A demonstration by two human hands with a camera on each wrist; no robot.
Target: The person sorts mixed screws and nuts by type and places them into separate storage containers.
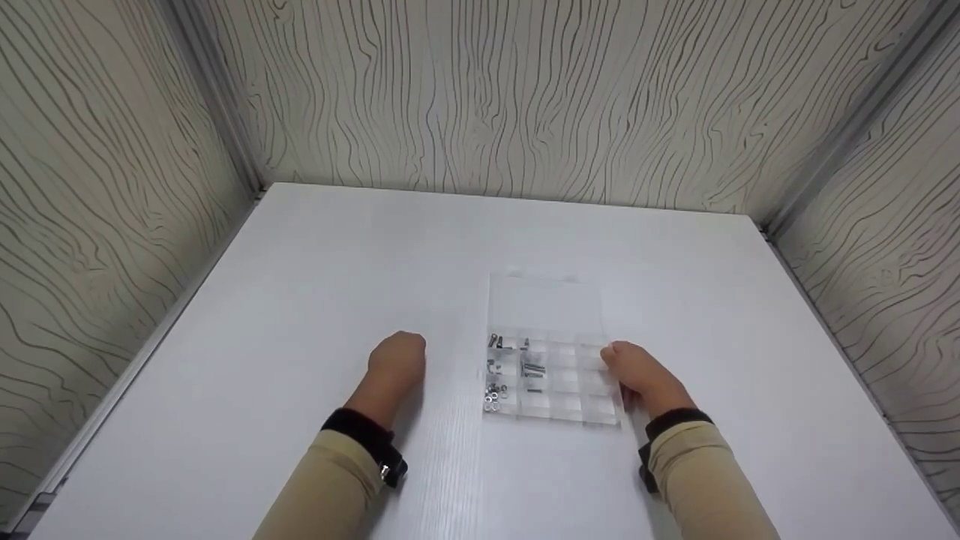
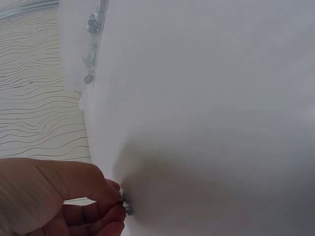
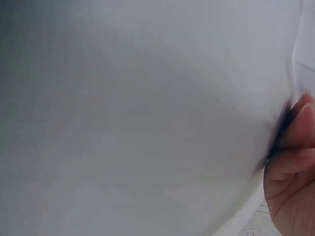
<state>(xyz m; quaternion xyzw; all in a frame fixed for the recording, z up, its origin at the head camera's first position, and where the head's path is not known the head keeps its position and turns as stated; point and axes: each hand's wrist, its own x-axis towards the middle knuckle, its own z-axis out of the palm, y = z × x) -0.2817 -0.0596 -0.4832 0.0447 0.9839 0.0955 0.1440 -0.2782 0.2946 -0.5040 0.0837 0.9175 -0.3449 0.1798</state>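
Observation:
A clear plastic compartment box (image 1: 565, 405) lies on the white table, its lid (image 1: 545, 302) opened back toward the far side. My right hand (image 1: 645, 375) holds the box by its right edge, thumb over the rim; in the right wrist view, the curled fingers (image 3: 295, 162) show at that edge. To the left of the box, my left hand (image 1: 399, 364) is close over the table. The left wrist view has its thumb and fingers pinching a small metal piece (image 2: 129, 210), mostly hidden by the fingertips. Screws (image 1: 533, 368) and nuts (image 1: 491, 399) sit in the box's left compartments.
The white table (image 1: 360, 247) extends around the box on every side. Wood-grain patterned panels (image 1: 480, 97) stand behind it and at both sides, with metal posts (image 1: 217, 97) at the far corners.

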